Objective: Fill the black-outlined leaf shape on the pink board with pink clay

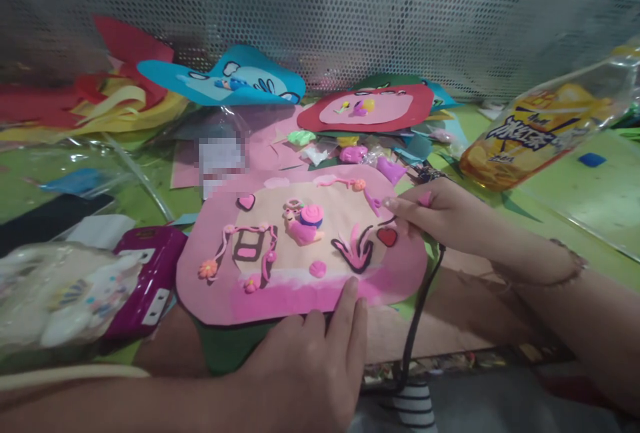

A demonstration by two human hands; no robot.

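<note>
A pink rounded paper card (205,300) lies before me with a cream centre. On it sit a pink clay snail (303,226) with a swirled shell, clay flowers, drawn hearts and an arrow-like plant shape. My left hand (320,353) rests at the card's near edge, its fingers stretched out and one fingertip on the pink border. My right hand (435,210) is at the right edge, fingertips closed at the end of a thin purple clay strip (373,202) on the card. A small pink bit shows by its knuckles. Green paper lies under the card.
Behind are a blue card (270,63), a red card (310,116), and clay lumps (353,154). A drink bottle (535,130) leans at right. A purple case (150,273) and a black cord (425,306) flank the card. A perforated metal panel (350,13) stands behind.
</note>
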